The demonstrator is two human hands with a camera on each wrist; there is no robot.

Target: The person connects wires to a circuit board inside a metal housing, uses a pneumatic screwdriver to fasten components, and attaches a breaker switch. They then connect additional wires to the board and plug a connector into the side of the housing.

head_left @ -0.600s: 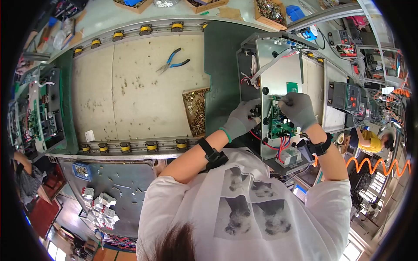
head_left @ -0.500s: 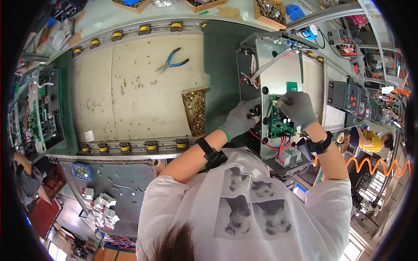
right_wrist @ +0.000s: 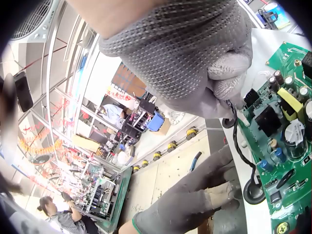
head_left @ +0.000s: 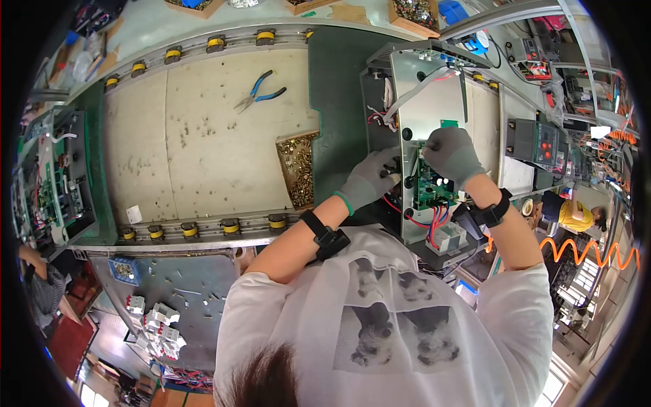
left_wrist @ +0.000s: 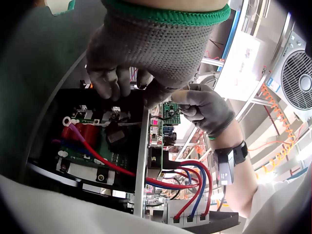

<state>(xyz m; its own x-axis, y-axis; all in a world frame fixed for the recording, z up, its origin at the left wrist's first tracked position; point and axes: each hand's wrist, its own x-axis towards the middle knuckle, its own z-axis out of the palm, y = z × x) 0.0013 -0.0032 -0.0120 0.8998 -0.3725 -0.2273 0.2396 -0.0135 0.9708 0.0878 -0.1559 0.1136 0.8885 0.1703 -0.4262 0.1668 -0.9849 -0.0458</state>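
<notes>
Evidently pinching the cable (right_wrist: 236,136), probably light, limp and best held near its end, in the right hand (head_left: 451,156) beside the likely fragile board (head_left: 434,193), while curling the left hand (head_left: 368,180) across the panel (head_left: 411,88), too hidden to tell its hold.

Blue-handled pliers (head_left: 253,98) on pale board (head_left: 217,163); brass-coloured parts (head_left: 300,169) in box (head_left: 282,163); orange coiled hose (head_left: 578,254).

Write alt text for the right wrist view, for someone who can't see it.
A grey-gloved right hand grips a twisted black cable beside a populated green circuit board. The cable runs down to a black grommet in a pale metal panel; the gloved left hand shows below, near the panel's edge.
</notes>
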